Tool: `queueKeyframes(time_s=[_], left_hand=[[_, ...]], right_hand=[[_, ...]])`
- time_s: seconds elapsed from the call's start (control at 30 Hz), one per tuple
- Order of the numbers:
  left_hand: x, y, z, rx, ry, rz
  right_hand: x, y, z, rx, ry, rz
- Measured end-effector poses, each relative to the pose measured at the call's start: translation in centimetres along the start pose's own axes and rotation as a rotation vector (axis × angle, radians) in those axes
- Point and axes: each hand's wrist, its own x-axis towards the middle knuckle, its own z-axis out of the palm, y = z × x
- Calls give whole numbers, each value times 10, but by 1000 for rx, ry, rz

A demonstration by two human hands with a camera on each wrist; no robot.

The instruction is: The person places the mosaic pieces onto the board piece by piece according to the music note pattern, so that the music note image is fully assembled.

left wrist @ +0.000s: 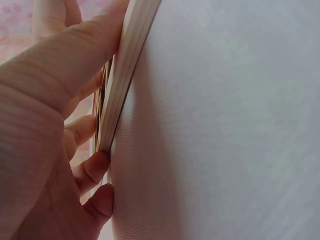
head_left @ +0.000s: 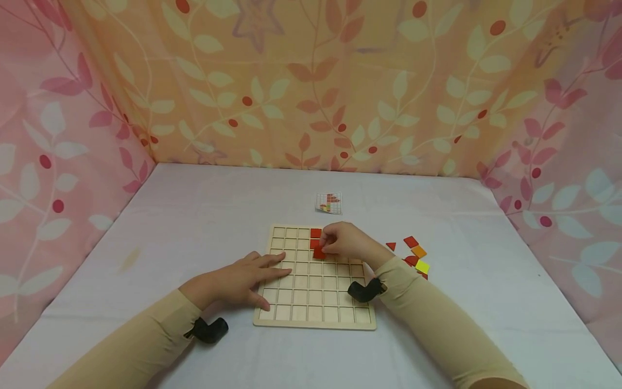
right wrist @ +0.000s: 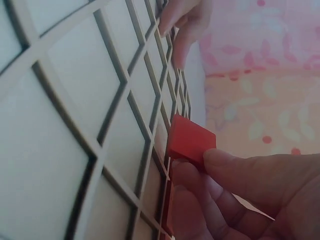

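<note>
A wooden grid board [head_left: 315, 326] lies on the table in front of me. My left hand [head_left: 240, 278] rests along its left edge, fingers spread and fairly straight over the outer squares; in the left wrist view the thumb touches the board's side. My right hand [head_left: 349, 240] pinches a red square tile [right wrist: 194, 142] between thumb and fingers. That tile is held tilted at the grid, near the third row from the top. Just above it, two red tiles sit in the grid, one in the top row [head_left: 316, 233] and one below it [head_left: 315, 243], partly hidden by my hand.
Behind the board lies a small printed card [head_left: 329, 203] with a coloured pattern on a grid. To the right are loose pieces: a red triangle [head_left: 391, 246], a red tile [head_left: 411, 241], an orange one [head_left: 419, 252], a yellow one [head_left: 423, 266] and other red pieces. Patterned cloth surrounds the table.
</note>
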Motion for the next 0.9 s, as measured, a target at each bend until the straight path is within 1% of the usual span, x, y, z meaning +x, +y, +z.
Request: queueKeyframes(time_s=[0.17, 0.37, 0.6, 0.9], left_hand=[[1, 0, 0, 5, -2, -6], [0, 0, -1, 16, -8, -3], [1, 0, 0, 24, -8, -5], [0, -1, 1, 20, 12, 26]], right_hand=[[3, -2, 3, -31, -5, 28], [5, -4, 7, -31, -6, 61], [7, -6, 9, -81, 3, 58], [8, -3, 9, -93, -5, 84]])
